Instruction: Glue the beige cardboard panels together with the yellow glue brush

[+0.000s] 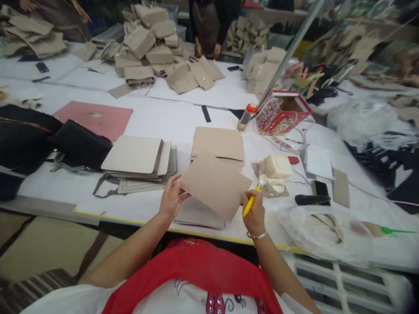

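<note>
A beige flat panel [214, 183], tilted above the table, is pinched at its left corner by my left hand [172, 197]. A yellow-handled brush [251, 203] is gripped in my right hand [254, 213], whose fingers also meet the panel's right edge. The pale bristles point at a cream-coloured tub [275, 168] with a whitish rim. Behind the held panel lies a stack of beige panels [218, 141]. Under it, near the table edge, are pale sheets [199, 216], partly hidden. To the left sits a pile of rounded-corner boards [134, 155] with a grey strap.
A red patterned box [283, 113] and a red-capped jar [248, 116] stand behind on the right. A plastic bag [324, 231] lies at front right. Black bags [78, 144] and a pink sheet [98, 117] are on the left. Beige bags [150, 48] are heaped at the back, near other people.
</note>
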### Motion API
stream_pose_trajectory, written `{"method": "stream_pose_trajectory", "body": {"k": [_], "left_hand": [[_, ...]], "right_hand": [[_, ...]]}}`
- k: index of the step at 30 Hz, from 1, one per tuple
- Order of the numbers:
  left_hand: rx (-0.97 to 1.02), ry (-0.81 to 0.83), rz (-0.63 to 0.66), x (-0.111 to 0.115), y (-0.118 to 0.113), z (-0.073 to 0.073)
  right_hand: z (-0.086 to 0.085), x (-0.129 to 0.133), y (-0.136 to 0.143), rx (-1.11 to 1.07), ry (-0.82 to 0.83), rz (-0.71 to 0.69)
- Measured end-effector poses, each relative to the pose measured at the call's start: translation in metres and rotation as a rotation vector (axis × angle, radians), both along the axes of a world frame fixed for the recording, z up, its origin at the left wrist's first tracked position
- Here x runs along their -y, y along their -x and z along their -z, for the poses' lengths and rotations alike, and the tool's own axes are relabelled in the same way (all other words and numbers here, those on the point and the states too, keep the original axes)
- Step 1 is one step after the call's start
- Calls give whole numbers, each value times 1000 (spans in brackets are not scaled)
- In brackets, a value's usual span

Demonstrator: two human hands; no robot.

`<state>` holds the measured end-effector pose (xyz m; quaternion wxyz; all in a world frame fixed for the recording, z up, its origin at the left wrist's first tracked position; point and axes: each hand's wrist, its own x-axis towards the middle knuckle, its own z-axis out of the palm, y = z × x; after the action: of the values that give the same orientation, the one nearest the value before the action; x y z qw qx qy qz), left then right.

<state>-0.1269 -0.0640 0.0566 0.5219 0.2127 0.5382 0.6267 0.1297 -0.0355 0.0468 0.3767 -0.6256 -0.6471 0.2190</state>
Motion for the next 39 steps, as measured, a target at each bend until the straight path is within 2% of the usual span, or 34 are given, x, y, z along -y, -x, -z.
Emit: {"method": "stream_pose_trajectory", "body": {"k": [2, 6, 8, 11, 17, 22, 31, 39], "left_hand": [[-110, 123, 4, 17, 14, 27], [-321, 284, 138, 47, 29, 74], [-369, 326, 176, 54, 33, 88], [-417, 372, 167, 53, 39, 102], [-514, 383, 129, 36, 53, 121], [-536, 423, 145, 26, 56, 131], [-516, 464, 136, 21, 56, 141], [-472, 479, 132, 21, 54, 134]], "right_hand": [[16, 11, -8, 104, 87, -43], [44, 21, -6, 186, 146, -73], [56, 20, 2, 167, 149, -51], [74, 13, 17, 134, 160, -22], [104, -8, 35, 212, 192, -35], [118, -21, 38, 266, 243, -80], [119, -27, 43, 339, 245, -106], [115, -25, 44, 313, 284, 8]]}}
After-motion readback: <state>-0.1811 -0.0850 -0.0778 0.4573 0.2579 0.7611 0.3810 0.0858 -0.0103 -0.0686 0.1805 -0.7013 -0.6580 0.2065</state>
